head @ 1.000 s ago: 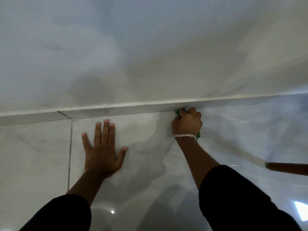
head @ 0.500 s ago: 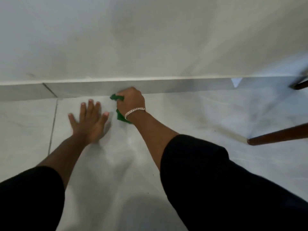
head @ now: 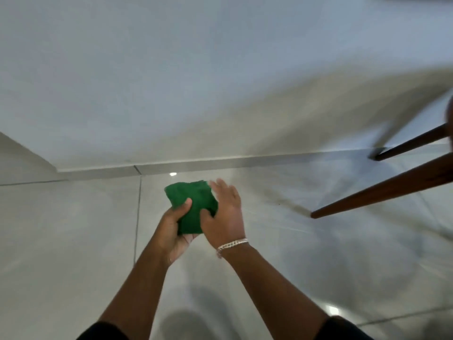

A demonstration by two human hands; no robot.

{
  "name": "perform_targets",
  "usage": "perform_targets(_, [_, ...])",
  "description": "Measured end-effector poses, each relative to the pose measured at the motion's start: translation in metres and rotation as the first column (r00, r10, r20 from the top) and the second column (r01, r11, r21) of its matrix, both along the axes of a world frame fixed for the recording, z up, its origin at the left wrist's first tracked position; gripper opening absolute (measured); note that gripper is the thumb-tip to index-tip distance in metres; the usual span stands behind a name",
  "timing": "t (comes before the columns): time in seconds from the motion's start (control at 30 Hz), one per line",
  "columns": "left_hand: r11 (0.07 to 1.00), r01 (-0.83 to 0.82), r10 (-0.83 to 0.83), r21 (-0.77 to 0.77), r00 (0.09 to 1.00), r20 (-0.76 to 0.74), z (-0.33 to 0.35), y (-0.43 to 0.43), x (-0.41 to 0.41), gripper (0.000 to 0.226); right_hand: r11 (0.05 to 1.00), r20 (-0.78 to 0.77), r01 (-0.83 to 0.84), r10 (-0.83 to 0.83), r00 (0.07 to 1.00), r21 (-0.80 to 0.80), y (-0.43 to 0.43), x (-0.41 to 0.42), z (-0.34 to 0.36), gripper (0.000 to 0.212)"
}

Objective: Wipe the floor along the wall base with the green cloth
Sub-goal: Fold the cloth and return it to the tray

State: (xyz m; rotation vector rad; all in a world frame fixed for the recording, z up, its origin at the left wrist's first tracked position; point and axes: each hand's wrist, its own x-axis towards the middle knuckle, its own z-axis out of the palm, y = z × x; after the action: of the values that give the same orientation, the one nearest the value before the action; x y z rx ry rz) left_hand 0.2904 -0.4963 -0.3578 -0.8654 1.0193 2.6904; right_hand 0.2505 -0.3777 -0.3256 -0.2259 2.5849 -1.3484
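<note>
Holding the green cloth (head: 193,204) off the floor (head: 282,253), near the wall base (head: 220,163), left hand (head: 175,228) grasping it while the right hand (head: 224,214) lies flat against it, seemingly refolding; next, press it down at the base and wipe

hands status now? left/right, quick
Left hand: closed on the green cloth, thumb on top.
Right hand: open, fingers spread, palm against the cloth, not gripping.

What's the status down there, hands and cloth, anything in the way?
Left hand grips green cloth, lifted off floor. Right hand open, flat against cloth. Wooden chair legs stand right; wall base ahead clear.
</note>
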Motion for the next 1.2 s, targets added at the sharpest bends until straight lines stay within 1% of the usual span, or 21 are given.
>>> perform_targets(0.07, [0.999,0.037,-0.037,0.005,0.999,-0.016,0.075,0.02,0.008,0.048,0.994,0.171,0.108,-0.103,0.98,-0.023,0.027,0.013,0.071,0.061])
perform_targets(0.1, [0.998,0.063,-0.063,0.02,0.998,-0.015,0.118,0.031,0.011,0.05,0.987,0.235,0.153,-0.136,0.962,-0.057,0.042,0.018,0.11,0.056])
perform_targets(0.13, [0.995,0.093,-0.092,0.04,0.996,-0.018,0.161,0.043,0.014,0.051,0.977,0.268,0.19,-0.16,0.95,-0.091,0.059,0.023,0.151,0.046])
perform_targets(0.2, [0.986,0.154,-0.153,0.061,0.988,-0.017,0.24,0.065,0.019,0.047,0.972,0.277,0.212,-0.176,0.944,-0.105,0.088,0.033,0.228,0.031])
perform_targets(0.27, [0.97,0.239,-0.238,0.051,0.971,-0.015,0.319,0.086,0.018,0.039,0.967,0.308,0.235,-0.194,0.931,-0.099,0.121,0.037,0.307,0.029])
perform_targets(0.33, [0.95,0.309,-0.31,0.038,0.951,0.006,0.386,0.111,0.015,0.039,0.96,0.336,0.256,-0.206,0.919,-0.112,0.154,0.037,0.373,0.026])
perform_targets(0.43, [0.92,0.393,-0.391,-0.011,0.917,0.085,0.453,0.15,0.006,0.043,0.949,0.338,0.293,-0.239,0.91,-0.118,0.199,0.035,0.441,0.016])
perform_targets(0.5, [0.887,0.453,-0.441,-0.088,0.889,0.125,0.476,0.179,-0.005,0.038,0.933,0.328,0.336,-0.278,0.903,-0.133,0.233,0.032,0.465,0.017])
perform_targets(0.6, [0.808,0.52,-0.486,-0.277,0.854,0.184,0.487,0.226,-0.034,0.029,0.887,0.32,0.421,-0.35,0.88,-0.191,0.285,0.018,0.474,0.023])
perform_targets(0.67, [0.758,0.53,-0.491,-0.381,0.847,0.202,0.486,0.268,-0.06,0.028,0.858,0.325,0.469,-0.391,0.861,-0.211,0.326,0.001,0.471,0.02])
perform_targets(0.73, [0.731,0.521,-0.489,-0.441,0.851,0.193,0.482,0.311,-0.088,0.031,0.814,0.371,0.522,-0.416,0.83,-0.255,0.367,-0.02,0.461,0.012])
perform_targets(0.77, [0.726,0.514,-0.482,-0.457,0.854,0.195,0.478,0.335,-0.105,0.032,0.785,0.409,0.553,-0.425,0.808,-0.277,0.391,-0.034,0.454,0.012])
perform_targets(0.8, [0.727,0.509,-0.471,-0.461,0.858,0.204,0.47,0.36,-0.122,0.034,0.764,0.443,0.584,-0.438,0.782,-0.274,0.415,-0.049,0.447,0.016])
perform_targets(0.9, [0.73,0.519,-0.456,-0.446,0.855,0.248,0.441,0.426,-0.168,0.028,0.729,0.489,0.656,-0.507,0.71,-0.197,0.478,-0.095,0.421,0.026])
perform_targets(1.0, [0.745,0.51,-0.408,-0.43,0.859,0.311,0.399,0.488,-0.207,0.011,0.723,0.49,0.685,-0.564,0.664,-0.096,0.529,-0.145,0.386,0.027])
perform_targets(1.1, [0.709,0.526,-0.367,-0.47,0.844,0.39,0.359,0.531,-0.24,0.013,0.748,0.438,0.664,-0.605,0.665,0.025,0.558,-0.184,0.34,0.017])
perform_targets(1.2, [0.648,0.583,-0.373,-0.49,0.804,0.464,0.325,0.553,-0.257,0.009,0.791,0.453,0.6,-0.582,0.675,0.123,0.572,-0.207,0.3,0.019])
